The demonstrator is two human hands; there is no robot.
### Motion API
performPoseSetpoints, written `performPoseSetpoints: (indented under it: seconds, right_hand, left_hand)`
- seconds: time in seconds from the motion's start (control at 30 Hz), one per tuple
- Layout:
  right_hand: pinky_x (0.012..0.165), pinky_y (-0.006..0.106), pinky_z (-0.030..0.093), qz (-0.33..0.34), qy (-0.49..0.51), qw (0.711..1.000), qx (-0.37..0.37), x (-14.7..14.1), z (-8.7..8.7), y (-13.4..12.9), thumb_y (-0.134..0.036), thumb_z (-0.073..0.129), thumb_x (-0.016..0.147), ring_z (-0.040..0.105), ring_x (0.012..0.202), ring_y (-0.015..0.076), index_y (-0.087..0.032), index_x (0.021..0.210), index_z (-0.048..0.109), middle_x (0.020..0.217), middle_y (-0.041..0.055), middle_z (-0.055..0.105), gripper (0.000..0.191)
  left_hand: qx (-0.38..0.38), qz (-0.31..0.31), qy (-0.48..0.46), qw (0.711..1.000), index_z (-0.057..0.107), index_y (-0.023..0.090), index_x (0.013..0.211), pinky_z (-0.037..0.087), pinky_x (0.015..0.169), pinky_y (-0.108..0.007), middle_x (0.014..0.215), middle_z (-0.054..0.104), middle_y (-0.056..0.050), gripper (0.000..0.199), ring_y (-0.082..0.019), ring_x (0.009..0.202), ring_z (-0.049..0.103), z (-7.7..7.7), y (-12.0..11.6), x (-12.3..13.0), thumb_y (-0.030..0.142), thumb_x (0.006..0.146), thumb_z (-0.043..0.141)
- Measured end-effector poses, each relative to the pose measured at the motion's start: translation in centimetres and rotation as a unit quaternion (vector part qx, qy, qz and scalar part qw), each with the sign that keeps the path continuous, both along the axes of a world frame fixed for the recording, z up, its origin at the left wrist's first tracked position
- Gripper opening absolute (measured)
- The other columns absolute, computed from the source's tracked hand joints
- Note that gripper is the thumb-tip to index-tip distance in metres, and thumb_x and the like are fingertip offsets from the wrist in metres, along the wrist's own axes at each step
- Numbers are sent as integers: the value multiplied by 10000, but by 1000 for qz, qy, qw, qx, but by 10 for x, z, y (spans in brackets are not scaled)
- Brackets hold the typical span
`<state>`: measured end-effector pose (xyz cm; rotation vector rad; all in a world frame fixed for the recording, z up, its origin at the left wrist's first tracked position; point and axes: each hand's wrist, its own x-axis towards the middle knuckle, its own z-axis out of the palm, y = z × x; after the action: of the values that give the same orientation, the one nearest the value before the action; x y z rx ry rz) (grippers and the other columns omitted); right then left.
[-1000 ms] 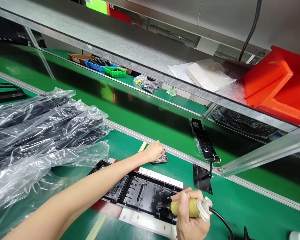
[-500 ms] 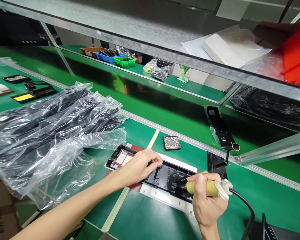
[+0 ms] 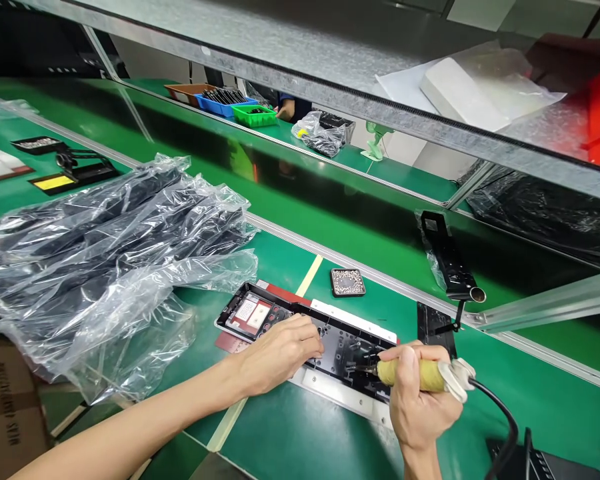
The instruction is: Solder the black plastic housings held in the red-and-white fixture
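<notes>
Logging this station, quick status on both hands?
Right hand: gripping yellow-handled tool, tip over black housing. Left hand: fingers at housing, contents hidden. Small tray: beyond housing, not between hands.

The right hand grips a yellow-handled corded tool over the black plastic housing; the left hand touches the housing.

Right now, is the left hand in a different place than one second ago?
Yes. The left hand was at the little dish; now it's away from it, nearer the person, over the long black case.
</notes>
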<state>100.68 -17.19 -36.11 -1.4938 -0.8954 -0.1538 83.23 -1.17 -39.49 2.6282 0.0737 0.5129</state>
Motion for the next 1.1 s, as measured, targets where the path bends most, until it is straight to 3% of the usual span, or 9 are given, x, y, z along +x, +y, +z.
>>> performPoseSetpoints:
  seconds: [0.2,0.43,0.6,0.73,0.83,0.97,1.1]
  right_hand:
    - [644,285,508,2,-7,1000,12,0,2,2,-186,677,905,630,596,117,-196,797,550,638,-27,676,166]
    - [709,327,515,-1,-2,1000,4,2,0,2,-222,676,912,636,595,128,-195,793,557,639,-27,682,170]
    - [638,289,477,-4,-25,1000,-9,-1,2,1,-258,651,938,624,584,119,-197,761,555,648,-18,673,211]
    - [585,268,443,-5,-41,999,-3,-3,0,2,-300,634,954,602,571,113,-198,750,557,648,-16,661,240]
    - [652,281,469,-21,-47,999,-12,-5,-2,2,-308,637,954,618,593,117,-196,740,576,641,-17,657,250]
    - [642,276,476,-32,-42,999,1,-4,-4,4,-313,645,946,620,596,122,-199,728,581,629,-16,655,254]
    - [611,277,480,-24,-41,999,12,-3,-3,5,-272,642,940,608,567,119,-195,727,565,628,-12,663,239]
  left_hand:
    - [-10,17,-30,999,653,174,1112,449,792,-322,960,696,-41,171,-170,863,580,-6,0,-4,184,1031,502]
    - [52,1,-24,998,622,171,1164,444,782,-346,1017,682,-67,318,-190,881,551,-10,-5,-14,7,966,435]
    - [45,23,-52,997,645,185,1147,447,775,-333,985,688,-53,263,-184,872,562,-2,-2,-9,63,984,479]
    - [12,80,-32,996,716,224,1045,469,813,-328,944,715,-35,228,-185,886,598,19,22,21,234,1037,488]
    - [7,117,21,993,760,214,967,491,882,-343,897,739,-51,282,-198,897,651,28,53,59,236,1028,485]
    - [13,135,52,989,779,187,884,524,861,-341,855,755,-76,211,-217,907,689,18,87,110,223,962,587]
    - [27,147,104,983,728,146,902,557,888,-391,898,740,-53,170,-200,954,693,1,98,139,291,949,655]
